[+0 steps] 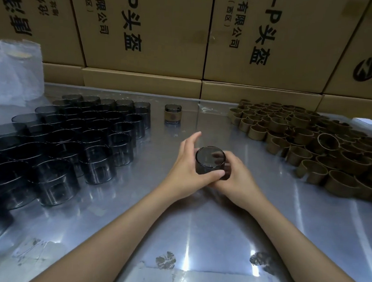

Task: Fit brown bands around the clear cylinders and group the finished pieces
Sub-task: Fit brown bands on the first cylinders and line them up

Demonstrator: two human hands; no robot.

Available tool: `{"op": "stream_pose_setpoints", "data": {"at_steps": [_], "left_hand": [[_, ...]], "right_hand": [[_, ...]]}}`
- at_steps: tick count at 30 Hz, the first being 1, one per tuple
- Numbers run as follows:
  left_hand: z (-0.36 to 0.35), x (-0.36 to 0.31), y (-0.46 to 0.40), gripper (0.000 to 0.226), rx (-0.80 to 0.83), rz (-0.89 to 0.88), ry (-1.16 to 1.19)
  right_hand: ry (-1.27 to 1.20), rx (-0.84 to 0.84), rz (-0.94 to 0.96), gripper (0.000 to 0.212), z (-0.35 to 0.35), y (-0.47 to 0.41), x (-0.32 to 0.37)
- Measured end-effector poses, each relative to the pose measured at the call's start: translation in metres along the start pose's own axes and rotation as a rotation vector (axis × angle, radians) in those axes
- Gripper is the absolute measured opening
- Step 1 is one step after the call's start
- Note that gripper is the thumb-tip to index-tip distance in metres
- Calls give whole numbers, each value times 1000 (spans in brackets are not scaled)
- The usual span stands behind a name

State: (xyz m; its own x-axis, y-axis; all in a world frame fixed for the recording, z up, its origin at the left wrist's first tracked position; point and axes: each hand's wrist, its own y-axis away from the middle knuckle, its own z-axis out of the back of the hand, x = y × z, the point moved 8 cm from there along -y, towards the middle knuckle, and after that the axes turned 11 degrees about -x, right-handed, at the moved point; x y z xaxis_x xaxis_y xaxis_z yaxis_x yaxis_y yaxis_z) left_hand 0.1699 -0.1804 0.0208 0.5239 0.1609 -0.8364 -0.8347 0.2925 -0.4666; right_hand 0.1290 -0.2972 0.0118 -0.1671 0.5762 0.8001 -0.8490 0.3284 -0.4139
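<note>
A smoky clear cylinder (210, 159) is held over the middle of the metal table (187, 227) between both hands. My left hand (186, 162) grips its left side, thumb across the front and fingers raised behind. My right hand (237, 176) holds its right side from below; whether a brown band is in that hand is hidden. One finished cylinder with a brown band (172, 114) stands alone farther back. Several bare cylinders (77, 135) are packed together on the left. A heap of brown bands (310, 143) covers the right side.
Stacked cardboard boxes (154, 31) form a wall along the table's far edge. A crumpled clear plastic bag (14, 71) sits at the back left. Tape patches and stains (166, 260) mark the near table surface.
</note>
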Motion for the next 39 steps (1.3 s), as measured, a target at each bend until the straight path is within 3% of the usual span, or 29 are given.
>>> {"op": "stream_pose_setpoints", "data": {"at_steps": [2,6,9,13,16,20,24,25,27,29,30,34,36,39], "left_hand": [[-4,1,0,78,35,49,118],[7,-7,-5,52,-62,59,140],[11,-2,-7,17,-13,151,98],[-1,7,-2,31,126,160,-95],[-3,12,-4,29,131,127,-141],[-8,3,2,56,229,41,-162],[-9,0,3,54,231,23,-126],[-8,1,3,53,229,36,-110],[-8,6,3,52,230,71,-85],[-7,8,2,52,221,76,-84],[-7,9,2,51,220,74,-85],[-6,9,2,53,208,91,-86],[-6,8,2,53,208,91,-78],[-6,8,3,54,219,98,-68]], "right_hand": [[-119,-36,-8,58,4,-1,1],[-323,-43,-51,55,10,-1,7],[-442,-119,-117,58,18,-2,12],[-427,-190,-109,38,25,-3,12],[-243,-168,-83,46,24,-6,5],[-13,-117,-33,62,18,-9,0],[52,-2,-20,70,11,-8,-1],[33,-45,-21,67,19,-10,0],[95,-282,-12,51,53,-16,0],[438,-531,-53,42,95,-16,-8],[619,-575,-125,44,111,-13,-17],[913,-451,-447,46,132,-5,-53],[949,-403,-429,38,130,-8,-53],[904,-344,-242,31,112,-15,-38]]}}
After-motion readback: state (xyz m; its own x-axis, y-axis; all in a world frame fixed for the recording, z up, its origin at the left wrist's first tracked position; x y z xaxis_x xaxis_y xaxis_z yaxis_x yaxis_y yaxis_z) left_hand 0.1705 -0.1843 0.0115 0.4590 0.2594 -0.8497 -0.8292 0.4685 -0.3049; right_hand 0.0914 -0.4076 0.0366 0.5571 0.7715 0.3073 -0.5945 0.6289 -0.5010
